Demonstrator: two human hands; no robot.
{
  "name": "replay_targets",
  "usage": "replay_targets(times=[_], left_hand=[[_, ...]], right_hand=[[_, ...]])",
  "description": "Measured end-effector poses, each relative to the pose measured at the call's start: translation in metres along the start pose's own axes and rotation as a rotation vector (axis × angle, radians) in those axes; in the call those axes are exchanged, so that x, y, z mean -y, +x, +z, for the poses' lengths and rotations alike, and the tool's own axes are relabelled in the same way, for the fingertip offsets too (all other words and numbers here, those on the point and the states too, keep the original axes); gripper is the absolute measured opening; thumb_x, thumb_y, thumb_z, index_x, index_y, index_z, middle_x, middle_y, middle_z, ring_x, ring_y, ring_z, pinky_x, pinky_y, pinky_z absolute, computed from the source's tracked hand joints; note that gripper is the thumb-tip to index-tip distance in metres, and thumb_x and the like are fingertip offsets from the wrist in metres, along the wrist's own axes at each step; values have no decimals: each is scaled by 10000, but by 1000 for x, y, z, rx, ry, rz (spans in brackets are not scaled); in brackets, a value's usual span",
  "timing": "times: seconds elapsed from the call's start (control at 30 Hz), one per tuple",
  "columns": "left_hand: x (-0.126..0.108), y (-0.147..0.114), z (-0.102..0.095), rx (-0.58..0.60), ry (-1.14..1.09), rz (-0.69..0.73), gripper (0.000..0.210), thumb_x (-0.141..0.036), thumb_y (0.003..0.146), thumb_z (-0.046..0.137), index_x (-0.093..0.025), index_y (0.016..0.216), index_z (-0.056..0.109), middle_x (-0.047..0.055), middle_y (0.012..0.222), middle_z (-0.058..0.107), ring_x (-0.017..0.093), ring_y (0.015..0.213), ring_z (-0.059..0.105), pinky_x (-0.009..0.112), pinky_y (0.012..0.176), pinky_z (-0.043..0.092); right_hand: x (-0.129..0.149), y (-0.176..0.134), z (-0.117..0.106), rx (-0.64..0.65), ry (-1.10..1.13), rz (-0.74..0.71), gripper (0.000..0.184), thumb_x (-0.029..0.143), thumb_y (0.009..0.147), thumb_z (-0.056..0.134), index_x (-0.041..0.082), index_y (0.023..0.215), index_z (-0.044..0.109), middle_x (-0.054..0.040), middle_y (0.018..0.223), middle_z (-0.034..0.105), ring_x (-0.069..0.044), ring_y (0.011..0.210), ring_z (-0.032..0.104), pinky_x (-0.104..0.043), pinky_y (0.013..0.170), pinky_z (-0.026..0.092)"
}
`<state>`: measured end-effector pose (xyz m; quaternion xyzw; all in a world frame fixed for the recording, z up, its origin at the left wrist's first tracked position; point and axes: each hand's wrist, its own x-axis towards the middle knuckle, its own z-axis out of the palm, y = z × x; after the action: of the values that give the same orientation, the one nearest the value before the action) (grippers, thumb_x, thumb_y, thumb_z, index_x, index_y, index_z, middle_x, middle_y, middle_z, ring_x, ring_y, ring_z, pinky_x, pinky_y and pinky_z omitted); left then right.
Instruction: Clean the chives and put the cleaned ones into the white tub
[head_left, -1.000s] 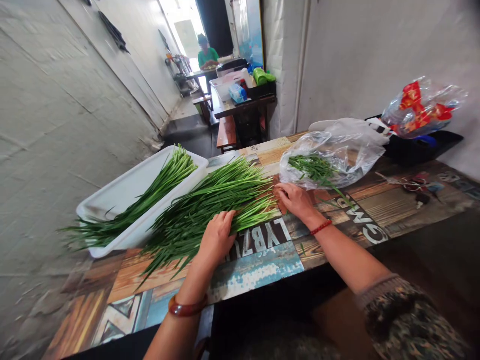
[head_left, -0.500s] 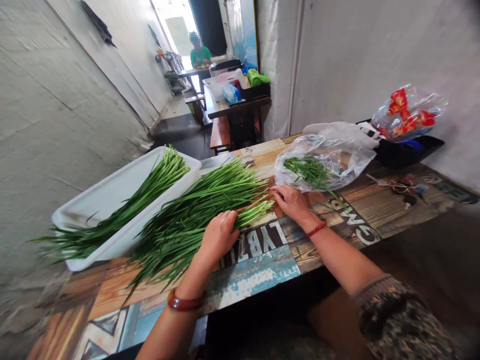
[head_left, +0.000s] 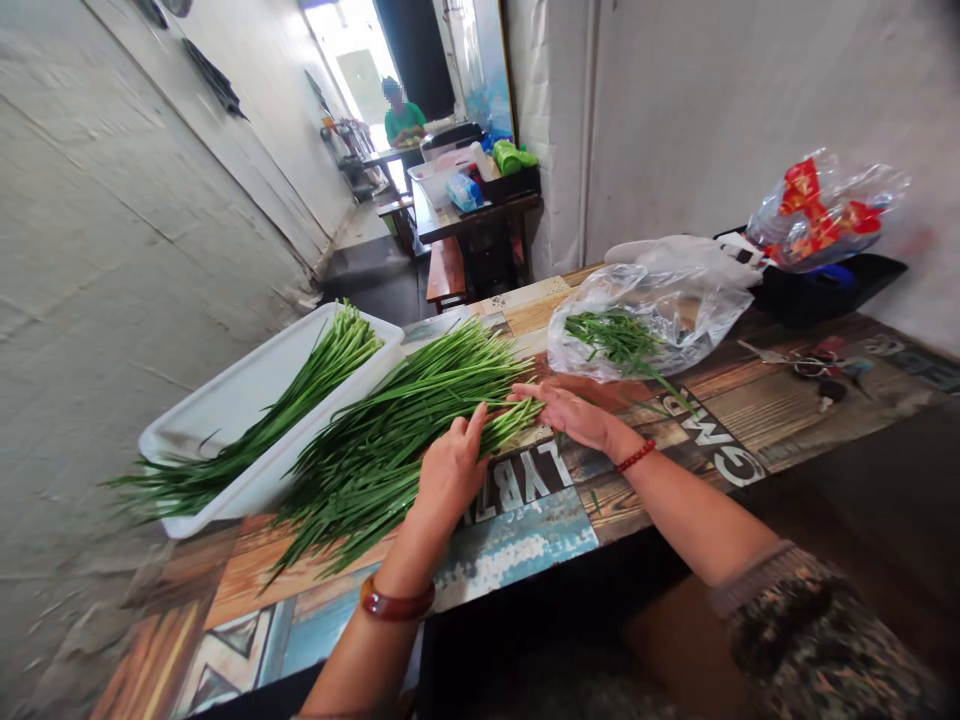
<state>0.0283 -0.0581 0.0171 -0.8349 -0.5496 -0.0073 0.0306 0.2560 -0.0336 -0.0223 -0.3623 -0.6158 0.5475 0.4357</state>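
Observation:
A spread pile of garlic chives [head_left: 390, 430] lies on the table, leaves to the left and pale stem ends to the right. My left hand [head_left: 454, 462] is closed around stems at the pile's near side, its index finger reaching over them and its thumb nearer me; the other fingers are partly hidden. At the cut ends, my right hand [head_left: 574, 412] has its fingers stretched out, touching the stem tips. Beyond it, a clear plastic bag [head_left: 694, 325] holds loose green trimmings [head_left: 616, 335].
A white plastic tub [head_left: 247, 370] at left holds another bunch of chives. Scissors [head_left: 806, 362] and keys [head_left: 830, 395] lie at right, near a black tray [head_left: 862, 285] with a red-printed plastic bag [head_left: 821, 215]. A person in green [head_left: 405, 122] sits far back.
My left hand has shifted slightly right and up, its index finger now extended. My right hand has moved a little left and lower, its fingers straightening from a curl against the stem ends.

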Motion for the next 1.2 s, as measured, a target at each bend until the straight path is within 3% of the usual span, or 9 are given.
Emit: replay_targets(times=[0.23, 0.37, 0.47, 0.57, 0.77, 0.87, 1.0, 1.1, 1.2], left_hand=[[-4, 1, -2, -166, 50, 46, 803, -177, 740, 650, -223, 1484, 352, 174, 1304, 473, 323, 1137, 526, 424, 924, 451], [-4, 5, -2, -213, 43, 149, 766, -147, 735, 637, -244, 1456, 397, 156, 1466, 420, 362, 1365, 343, 527, 1101, 273], [-3, 4, -2, -95, 6, 250, 508, -110, 809, 531, -236, 1301, 540, 103, 1220, 637, 284, 1237, 505, 524, 1135, 214], [-6, -4, -8, -31, 62, 259, 334, -76, 863, 433, -203, 1111, 617, 100, 1024, 672, 246, 991, 618, 475, 1033, 346], [-19, -16, -39, -58, 166, 318, 254, -133, 906, 451, -197, 1083, 621, 107, 933, 645, 258, 913, 615, 475, 963, 375], [-18, -18, -62, -154, 159, 255, 277, -120, 898, 451, -186, 1107, 621, 108, 937, 655, 265, 961, 610, 515, 1052, 310], [-10, -39, -82, -438, 106, 199, 424, -166, 878, 525, -261, 1290, 538, 100, 1260, 601, 304, 1288, 468, 592, 1157, 114], [-7, -58, -76, -617, -85, 144, 301, -243, 874, 569, -260, 1173, 598, 79, 1190, 627, 282, 1247, 516, 543, 1147, 229], [-4, -59, -58, -604, -437, 51, 378, -341, 853, 620, -210, 1204, 569, 109, 1157, 638, 258, 1148, 579, 456, 1055, 401]], right_hand=[[9, -1, -2, -7, -132, -121, 449, 498, 966, 438, 175, 1157, 685, -81, 1195, 694, -180, 1140, 617, -356, 1051, 436], [16, -6, -1, 44, -236, -138, 425, 478, 956, 467, 166, 1143, 687, -77, 1158, 707, -187, 1087, 639, -347, 994, 475], [18, -9, -3, 72, -224, -178, 419, 455, 975, 435, 152, 1068, 709, -68, 1077, 727, -183, 1028, 656, -345, 967, 485], [21, -11, -4, 48, -231, -194, 439, 447, 988, 395, 144, 1122, 684, -81, 1114, 715, -187, 1030, 656, -338, 928, 504], [38, -15, 35, 126, -669, -229, 526, 394, 760, 742, 187, 1228, 618, -94, 1122, 708, -239, 1017, 670, -321, 867, 514], [39, -14, 61, 47, -794, -185, 375, 257, 775, 715, 212, 1138, 637, -70, 990, 726, -227, 908, 685, -291, 775, 504], [38, -2, 75, -126, -669, -176, 148, 201, 844, 592, 194, 983, 642, -33, 827, 699, -196, 779, 656, -262, 678, 474], [45, 9, 77, -273, -474, -220, 156, 315, 868, 589, 179, 926, 637, -36, 826, 686, -181, 766, 630, -268, 705, 478], [51, 15, 88, -308, -244, -259, 263, 413, 850, 611, 178, 960, 650, -33, 865, 694, -175, 786, 630, -279, 739, 490]])
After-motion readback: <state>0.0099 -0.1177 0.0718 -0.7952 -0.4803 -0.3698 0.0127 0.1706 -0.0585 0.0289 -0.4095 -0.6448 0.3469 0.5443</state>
